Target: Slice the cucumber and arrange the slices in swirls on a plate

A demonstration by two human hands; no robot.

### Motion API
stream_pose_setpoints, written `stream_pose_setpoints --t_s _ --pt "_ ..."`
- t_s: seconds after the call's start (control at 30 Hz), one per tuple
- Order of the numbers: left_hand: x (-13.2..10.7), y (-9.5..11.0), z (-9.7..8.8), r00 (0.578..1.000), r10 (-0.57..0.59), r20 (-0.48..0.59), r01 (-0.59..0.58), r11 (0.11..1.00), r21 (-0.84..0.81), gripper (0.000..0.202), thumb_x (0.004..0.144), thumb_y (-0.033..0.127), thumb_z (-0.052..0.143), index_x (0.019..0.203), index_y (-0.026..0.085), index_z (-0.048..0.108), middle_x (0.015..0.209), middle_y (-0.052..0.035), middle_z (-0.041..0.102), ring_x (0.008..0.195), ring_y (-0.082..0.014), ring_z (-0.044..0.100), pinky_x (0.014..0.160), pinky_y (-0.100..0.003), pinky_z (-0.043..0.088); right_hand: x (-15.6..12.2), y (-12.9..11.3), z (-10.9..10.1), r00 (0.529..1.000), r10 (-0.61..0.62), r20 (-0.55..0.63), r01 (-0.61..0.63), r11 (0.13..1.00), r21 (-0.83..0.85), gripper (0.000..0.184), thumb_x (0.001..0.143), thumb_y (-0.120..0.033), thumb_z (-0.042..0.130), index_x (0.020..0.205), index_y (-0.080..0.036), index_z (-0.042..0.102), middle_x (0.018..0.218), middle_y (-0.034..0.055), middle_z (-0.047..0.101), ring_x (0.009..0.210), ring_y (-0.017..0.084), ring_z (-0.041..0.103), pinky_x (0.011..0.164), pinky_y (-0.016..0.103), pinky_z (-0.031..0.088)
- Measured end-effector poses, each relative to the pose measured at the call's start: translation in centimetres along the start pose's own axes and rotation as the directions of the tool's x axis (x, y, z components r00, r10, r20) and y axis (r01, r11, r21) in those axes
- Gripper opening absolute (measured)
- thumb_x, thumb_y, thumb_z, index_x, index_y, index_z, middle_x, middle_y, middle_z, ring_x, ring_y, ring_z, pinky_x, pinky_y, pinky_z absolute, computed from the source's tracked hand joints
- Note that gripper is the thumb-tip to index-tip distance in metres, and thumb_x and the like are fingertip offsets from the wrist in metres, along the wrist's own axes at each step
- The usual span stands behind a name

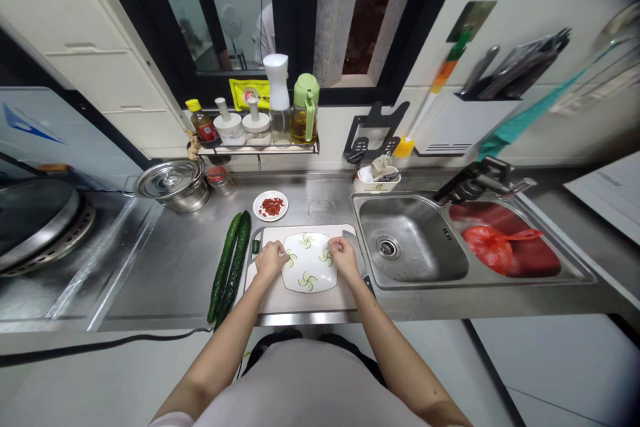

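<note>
A white square plate (309,265) with green pinwheel marks lies on a white cutting board (300,300) at the counter's front edge. My left hand (270,259) grips the plate's left rim with curled fingers. My right hand (343,255) holds the plate's right rim the same way. Two long dark green cucumbers (229,265) lie side by side on the steel counter just left of the board. A small cut cucumber end (255,246) sits by the board's upper left corner. A knife blade (351,236) lies at the board's right side, partly hidden by my right hand.
A small white dish of chopped red chili (271,205) stands behind the board. A double steel sink (410,247) is to the right, with a red plastic bag (490,247) in its far basin. A lidded steel pot (173,185) and a condiment rack (257,127) stand at the back left.
</note>
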State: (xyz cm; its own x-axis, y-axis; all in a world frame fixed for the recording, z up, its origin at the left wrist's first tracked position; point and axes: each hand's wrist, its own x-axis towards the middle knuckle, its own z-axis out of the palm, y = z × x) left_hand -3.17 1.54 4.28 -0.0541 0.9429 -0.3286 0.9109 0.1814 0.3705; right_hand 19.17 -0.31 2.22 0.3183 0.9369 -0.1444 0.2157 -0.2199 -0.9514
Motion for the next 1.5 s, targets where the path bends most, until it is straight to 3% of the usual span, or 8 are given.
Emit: stream_pose_setpoints --t_s 0.17,0.33,0.6,0.7,0.83,0.97,1.2,1.5 --pt "0.2 -0.2 0.1 1.0 0.004 -0.025 -0.005 0.999 -0.037 0.015 0.077 0.037 0.063 0.085 0.023 0.063 0.101 -0.0036 0.066 0.088 -0.02 0.061 0.068 -0.026 0.039 -0.7 -0.4 1.3 0.998 -0.028 0.063 0.033 0.997 -0.073 0.021 0.07 -0.039 0.054 0.074 -0.02 0.061 0.055 -0.0062 0.042 0.056 0.012 0.041 0.055 0.023 0.035" --pt "0.5 -0.7 -0.6 0.988 -0.011 -0.156 -0.011 0.99 -0.141 0.016 0.081 0.038 0.06 0.086 0.023 0.064 0.088 -0.0024 0.064 0.081 -0.0179 0.06 0.064 -0.025 0.037 -1.2 -1.1 1.2 0.995 -0.046 0.089 0.061 0.985 -0.162 0.021 0.072 -0.04 0.052 0.074 -0.02 0.06 0.055 -0.0062 0.041 0.057 0.012 0.043 0.057 0.023 0.035" --pt "-1.5 -1.4 -0.8 0.903 -0.002 -0.429 -0.198 0.885 -0.421 0.019 0.081 0.038 0.057 0.082 0.021 0.064 0.071 0.0004 0.057 0.07 -0.0144 0.057 0.066 -0.024 0.04 -2.7 -2.1 -0.2 0.984 -0.116 0.132 0.141 0.969 -0.204 0.026 0.074 -0.045 0.053 0.071 -0.02 0.058 0.053 -0.0063 0.039 0.054 0.013 0.042 0.055 0.024 0.033" --pt "-2.4 -1.9 -0.1 0.897 0.013 -0.443 -0.245 0.848 -0.47 0.021 0.081 0.039 0.057 0.079 0.02 0.064 0.069 0.0007 0.057 0.067 -0.014 0.055 0.066 -0.023 0.04 -3.1 -2.1 -0.8 0.98 -0.138 0.144 0.167 0.964 -0.209 0.031 0.076 -0.051 0.052 0.071 -0.02 0.058 0.052 -0.0061 0.038 0.052 0.013 0.041 0.054 0.024 0.033" --pt "-2.3 -2.4 0.5 0.909 -0.028 -0.416 -0.209 0.832 -0.513 0.02 0.081 0.038 0.056 0.078 0.02 0.063 0.068 0.0009 0.057 0.066 -0.0138 0.055 0.064 -0.023 0.039 -3.7 -2.3 -1.4 0.973 -0.161 0.164 0.198 0.95 -0.242 0.037 0.078 -0.056 0.051 0.074 -0.02 0.058 0.052 -0.0058 0.039 0.051 0.013 0.042 0.052 0.024 0.033" --pt "-0.2 -2.0 -0.4 0.911 -0.065 -0.407 -0.17 0.84 -0.515 0.018 0.082 0.036 0.055 0.082 0.02 0.064 0.07 0.0007 0.059 0.064 -0.0133 0.054 0.063 -0.023 0.038 -4.6 -2.5 -1.2 0.953 -0.19 0.235 0.255 0.924 -0.286 0.036 0.083 -0.054 0.047 0.077 -0.02 0.058 0.051 -0.0054 0.042 0.051 0.014 0.044 0.052 0.024 0.034" --pt "6.3 -0.1 -3.2 0.896 -0.133 -0.423 -0.059 0.91 -0.41 0.014 0.083 0.031 0.056 0.084 0.021 0.066 0.08 -0.0015 0.065 0.077 -0.0154 0.059 0.065 -0.023 0.037 -5.4 -2.7 -0.2 0.936 -0.231 0.265 0.322 0.866 -0.382 0.035 0.086 -0.051 0.045 0.08 -0.021 0.061 0.065 0.002 0.06 0.06 0.018 0.055 0.057 0.026 0.042" --pt "12.5 0.8 -2.6 0.925 -0.14 -0.354 0.057 0.97 -0.234 0.02 0.085 0.033 0.055 0.095 0.024 0.069 0.103 -0.0066 0.067 0.091 -0.0204 0.062 0.072 -0.027 0.041 -4.3 -2.6 -1.1 0.947 -0.242 0.211 0.308 0.873 -0.378 0.041 0.086 -0.057 0.045 0.083 -0.021 0.065 0.075 0.0075 0.068 0.064 0.02 0.06 0.06 0.03 0.048"
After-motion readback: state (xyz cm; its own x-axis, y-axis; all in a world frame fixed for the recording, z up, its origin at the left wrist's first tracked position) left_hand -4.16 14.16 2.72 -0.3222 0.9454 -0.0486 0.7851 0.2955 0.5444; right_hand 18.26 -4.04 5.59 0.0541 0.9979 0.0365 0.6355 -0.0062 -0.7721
